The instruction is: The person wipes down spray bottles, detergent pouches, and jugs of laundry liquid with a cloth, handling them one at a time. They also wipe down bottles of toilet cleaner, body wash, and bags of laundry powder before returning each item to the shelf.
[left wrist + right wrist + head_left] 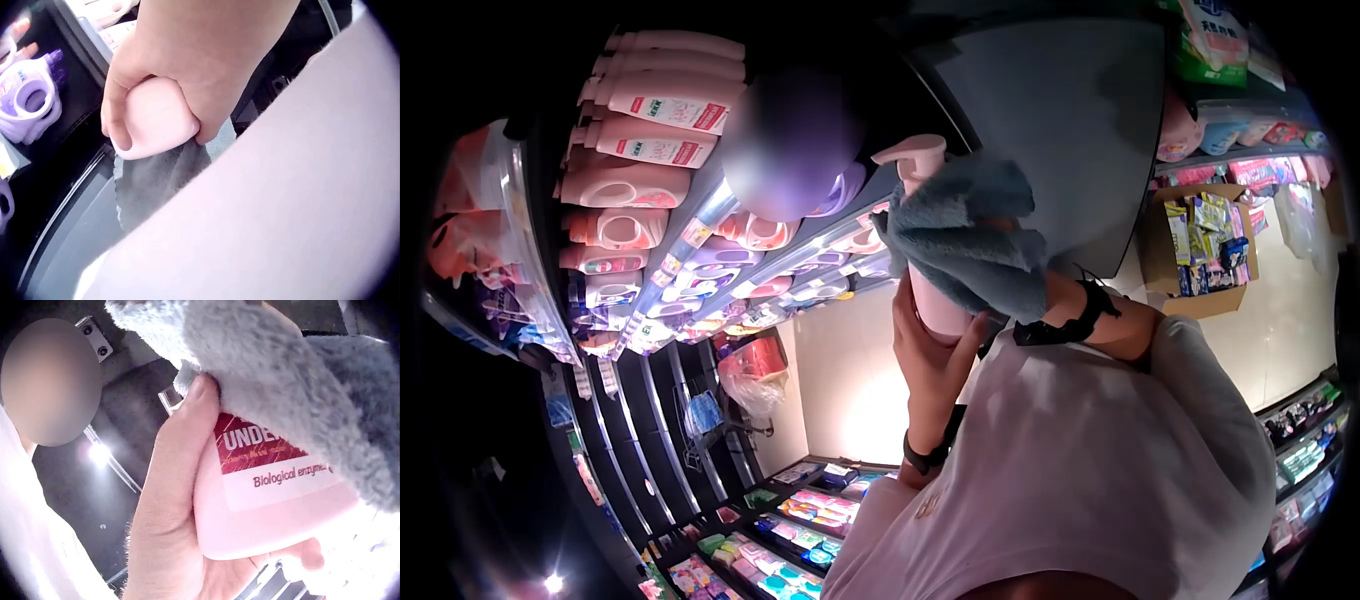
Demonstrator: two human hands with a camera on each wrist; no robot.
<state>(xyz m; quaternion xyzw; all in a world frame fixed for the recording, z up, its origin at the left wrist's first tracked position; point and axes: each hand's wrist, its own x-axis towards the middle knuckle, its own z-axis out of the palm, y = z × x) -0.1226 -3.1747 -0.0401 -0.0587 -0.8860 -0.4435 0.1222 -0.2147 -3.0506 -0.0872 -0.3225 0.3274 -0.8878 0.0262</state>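
Note:
A pink pump bottle [935, 300] is held upright in the head view, its pump head [915, 155] above a grey-blue cloth [960, 240]. My left hand [928, 345] grips the lower part; in the left wrist view, fingers and thumb of that hand [187, 62] curl round the base [159, 119]. The cloth wraps the bottle's upper part, and my right hand [1003, 224] holds it there, mostly hidden in the folds. In the right wrist view the cloth [275, 381] partly covers the red and white label [262, 456], beside my left thumb.
Shelves with pink bottles [665, 110] and purple bottles [710, 255] stand at the left. A dark grey panel [1060, 130] lies beyond the bottle. An open cardboard box [1220, 300] of packets is at the right, and shelves of packaged goods [820, 510] are lower down.

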